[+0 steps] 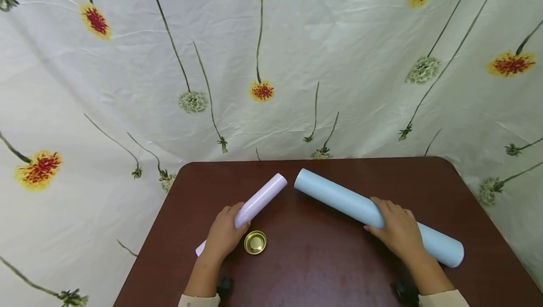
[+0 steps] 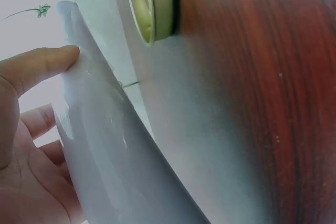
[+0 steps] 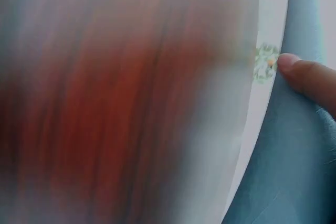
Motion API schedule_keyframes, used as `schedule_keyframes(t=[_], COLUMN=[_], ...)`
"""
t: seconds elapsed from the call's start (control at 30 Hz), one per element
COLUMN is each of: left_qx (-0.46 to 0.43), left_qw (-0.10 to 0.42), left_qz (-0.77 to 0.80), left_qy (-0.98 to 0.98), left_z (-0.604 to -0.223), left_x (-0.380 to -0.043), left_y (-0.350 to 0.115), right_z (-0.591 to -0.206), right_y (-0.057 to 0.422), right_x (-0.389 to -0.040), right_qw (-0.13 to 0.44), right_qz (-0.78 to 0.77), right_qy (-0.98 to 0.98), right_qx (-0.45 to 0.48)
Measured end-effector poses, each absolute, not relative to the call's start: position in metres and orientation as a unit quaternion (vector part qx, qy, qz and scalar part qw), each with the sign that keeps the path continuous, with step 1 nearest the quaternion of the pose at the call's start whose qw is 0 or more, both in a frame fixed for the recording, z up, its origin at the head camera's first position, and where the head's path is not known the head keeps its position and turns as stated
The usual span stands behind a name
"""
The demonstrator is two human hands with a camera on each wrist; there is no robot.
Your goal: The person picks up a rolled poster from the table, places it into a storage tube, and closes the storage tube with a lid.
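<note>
My left hand (image 1: 226,232) grips a glossy lavender roll (image 1: 264,195) around its lower half. The roll slants, its far end pointing up and right. In the left wrist view, the thumb (image 2: 50,62) presses along one side of the roll, and other fingers curl behind it. My right hand (image 1: 398,228) holds a thicker, longer light blue roll (image 1: 333,194) near its middle, slanting down to the right. The right wrist view shows the thumb (image 3: 310,78) on the blue surface; its other fingers are out of view there. Beside the left hand stands a small gold-coloured dish (image 1: 255,242).
Beneath both rolls is a dark reddish-brown wooden table (image 1: 305,264) with rounded far corners. A white cloth (image 1: 348,52) printed with flowers hangs behind and around it. Black devices (image 1: 225,288) sit at both wrists, by the cream sleeves (image 1: 199,301).
</note>
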State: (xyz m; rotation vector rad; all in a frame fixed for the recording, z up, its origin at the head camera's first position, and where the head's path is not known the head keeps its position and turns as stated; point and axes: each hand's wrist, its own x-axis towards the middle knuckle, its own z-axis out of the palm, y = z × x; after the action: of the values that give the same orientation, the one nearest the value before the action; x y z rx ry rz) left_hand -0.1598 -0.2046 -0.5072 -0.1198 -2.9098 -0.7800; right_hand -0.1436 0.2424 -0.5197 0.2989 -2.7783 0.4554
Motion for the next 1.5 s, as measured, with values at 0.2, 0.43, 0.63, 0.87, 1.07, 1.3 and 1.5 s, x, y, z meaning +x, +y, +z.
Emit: schedule_keyframes(t=[0.2,0.43,0.63,0.87,1.07,1.3,1.5], left_qx=[-0.042,-0.048,-0.063,-0.084,-0.092,-0.1,-0.107], left_qw=[0.057,0.064,0.078,0.095,0.099,0.09,0.082], left_qz=[-0.269,-0.274,-0.275,-0.257,-0.244,-0.242,-0.239], left_qy=[-0.961,-0.958,-0.956,-0.958,-0.96,-0.961,-0.962], left_z=[-0.504,-0.5,-0.501,-0.502,-0.503,-0.504,-0.503], left_x=[-0.16,-0.159,-0.157,-0.157,-0.157,-0.157,-0.157], left_y=[-0.203,-0.202,-0.201,-0.199,-0.199,-0.2,-0.201], right_z=[-0.52,-0.522,-0.521,-0.517,-0.515,-0.515,-0.516], right_y=[0.25,0.255,0.257,0.259,0.26,0.261,0.263], right_x=[-0.144,-0.144,-0.143,-0.143,-0.142,-0.142,-0.142], right_qw=[0.199,0.228,0.241,0.243,0.243,0.241,0.233], right_qz=[0.161,0.165,0.163,0.154,0.154,0.159,0.159], right_qy=[-0.961,-0.952,-0.947,-0.947,-0.946,-0.945,-0.946], right_qx=[0.108,0.121,0.136,0.145,0.153,0.157,0.16])
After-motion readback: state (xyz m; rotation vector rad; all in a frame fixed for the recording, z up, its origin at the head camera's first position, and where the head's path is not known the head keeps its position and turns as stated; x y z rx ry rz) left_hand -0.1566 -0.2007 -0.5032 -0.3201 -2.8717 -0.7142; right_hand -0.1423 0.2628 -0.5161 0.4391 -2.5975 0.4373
